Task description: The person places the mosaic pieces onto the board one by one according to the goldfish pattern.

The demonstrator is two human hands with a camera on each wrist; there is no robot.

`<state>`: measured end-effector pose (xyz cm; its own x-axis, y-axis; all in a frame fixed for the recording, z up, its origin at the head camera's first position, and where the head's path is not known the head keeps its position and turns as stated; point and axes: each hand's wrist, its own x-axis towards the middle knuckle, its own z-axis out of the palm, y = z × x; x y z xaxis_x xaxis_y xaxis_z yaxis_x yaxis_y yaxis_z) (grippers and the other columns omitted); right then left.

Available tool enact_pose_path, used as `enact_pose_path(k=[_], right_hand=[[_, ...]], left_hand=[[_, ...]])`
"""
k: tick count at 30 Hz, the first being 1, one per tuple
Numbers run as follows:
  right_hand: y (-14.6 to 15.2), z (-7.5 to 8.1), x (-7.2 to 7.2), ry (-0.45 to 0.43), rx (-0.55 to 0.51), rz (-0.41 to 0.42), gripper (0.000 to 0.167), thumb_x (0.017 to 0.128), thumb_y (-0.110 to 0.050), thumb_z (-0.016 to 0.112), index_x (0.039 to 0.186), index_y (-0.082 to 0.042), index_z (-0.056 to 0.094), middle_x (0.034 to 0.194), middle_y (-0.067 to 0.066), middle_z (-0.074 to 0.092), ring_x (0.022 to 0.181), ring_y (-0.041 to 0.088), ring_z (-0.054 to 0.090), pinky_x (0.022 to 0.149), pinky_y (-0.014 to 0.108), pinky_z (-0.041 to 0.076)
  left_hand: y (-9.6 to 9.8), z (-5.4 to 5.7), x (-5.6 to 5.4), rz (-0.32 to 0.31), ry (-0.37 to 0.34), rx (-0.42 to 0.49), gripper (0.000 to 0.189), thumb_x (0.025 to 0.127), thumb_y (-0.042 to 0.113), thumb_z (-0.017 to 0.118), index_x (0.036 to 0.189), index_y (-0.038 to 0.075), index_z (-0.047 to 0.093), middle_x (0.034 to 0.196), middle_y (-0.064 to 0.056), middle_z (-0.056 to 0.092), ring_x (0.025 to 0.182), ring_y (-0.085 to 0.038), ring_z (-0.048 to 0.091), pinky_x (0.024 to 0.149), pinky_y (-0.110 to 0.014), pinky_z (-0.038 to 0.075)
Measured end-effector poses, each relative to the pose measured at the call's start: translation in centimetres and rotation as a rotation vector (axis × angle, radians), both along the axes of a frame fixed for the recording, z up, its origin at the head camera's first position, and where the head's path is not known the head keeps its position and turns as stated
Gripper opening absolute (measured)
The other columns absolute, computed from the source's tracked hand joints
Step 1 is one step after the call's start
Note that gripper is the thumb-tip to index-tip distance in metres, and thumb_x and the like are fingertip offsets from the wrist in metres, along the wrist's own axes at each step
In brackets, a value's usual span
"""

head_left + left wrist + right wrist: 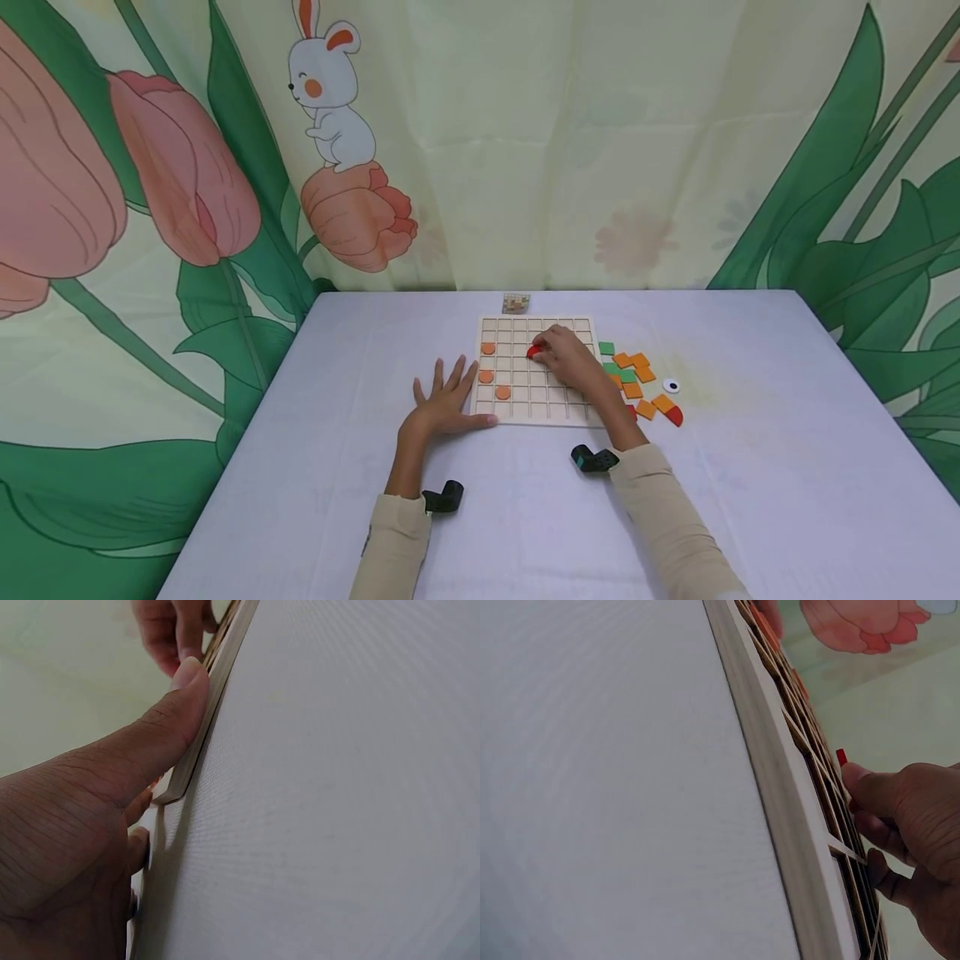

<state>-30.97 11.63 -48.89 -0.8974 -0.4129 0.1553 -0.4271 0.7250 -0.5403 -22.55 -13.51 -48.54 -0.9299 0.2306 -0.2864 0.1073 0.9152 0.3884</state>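
Note:
A wooden grid board [536,412] lies on the table, with three orange round pieces [503,392] in its left part. My right hand [567,357] pinches a red piece [533,351] over the middle of the board. In the right wrist view the red piece [841,757] shows edge-on between thumb and fingers. My left hand [446,406] is spread at the board's left front corner. Its thumb [169,724] rests along the front edge, and the other fingers lie beside the left edge.
Right of the board lie several orange squares [646,409], green squares [607,347], a red quarter-round piece [675,416] and a white eye piece [671,386]. A small patterned card or block [516,303] sits behind the board. A patterned curtain [525,150] hangs behind the table.

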Motion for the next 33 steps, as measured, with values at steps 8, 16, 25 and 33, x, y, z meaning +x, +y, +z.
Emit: enact_pose_path(k=[8,16,25,33], right_hand=[[-0.4,-0.3,0.0,0.046,0.017,-0.010,0.025,0.091,-0.018,0.071,0.111,-0.003,0.069,0.105,0.009,0.060,0.098,0.024,0.055,0.089,0.040,0.048],[-0.8,-0.2,-0.4,0.002,0.015,-0.021,0.024,0.093,-0.020,0.068,0.112,-0.005,0.068,0.110,0.009,0.060,0.099,0.023,0.055,0.090,0.039,0.048],[-1.6,-0.5,-0.7,-0.037,-0.058,-0.011,0.022,0.093,-0.017,0.068,0.111,-0.004,0.069,0.107,0.008,0.058,0.098,0.023,0.058,0.087,0.039,0.049],[-2.1,-0.4,-0.9,-0.059,-0.072,-0.028,0.022,0.093,-0.017,0.069,0.111,-0.004,0.068,0.107,0.009,0.058,0.096,0.023,0.057,0.086,0.038,0.049]], left_hand=[[0.3,-0.2,0.0,0.001,0.004,-0.018,0.107,0.078,0.073,0.062,0.159,0.027,0.009,0.165,-0.001,-0.003,0.147,-0.034,-0.017,0.108,-0.070,-0.008],[0.2,-0.2,-0.2,-0.006,0.005,-0.017,0.107,0.078,0.074,0.060,0.159,0.027,0.009,0.165,0.000,-0.003,0.147,-0.034,-0.018,0.108,-0.069,-0.009],[0.1,-0.5,-0.3,-0.015,0.003,-0.021,0.107,0.078,0.075,0.060,0.159,0.028,0.008,0.165,0.000,-0.004,0.147,-0.034,-0.018,0.107,-0.070,-0.009],[0.3,0.0,-0.1,-0.001,0.005,-0.031,0.107,0.078,0.073,0.062,0.159,0.026,0.009,0.165,-0.001,-0.002,0.147,-0.035,-0.016,0.108,-0.070,-0.008]])
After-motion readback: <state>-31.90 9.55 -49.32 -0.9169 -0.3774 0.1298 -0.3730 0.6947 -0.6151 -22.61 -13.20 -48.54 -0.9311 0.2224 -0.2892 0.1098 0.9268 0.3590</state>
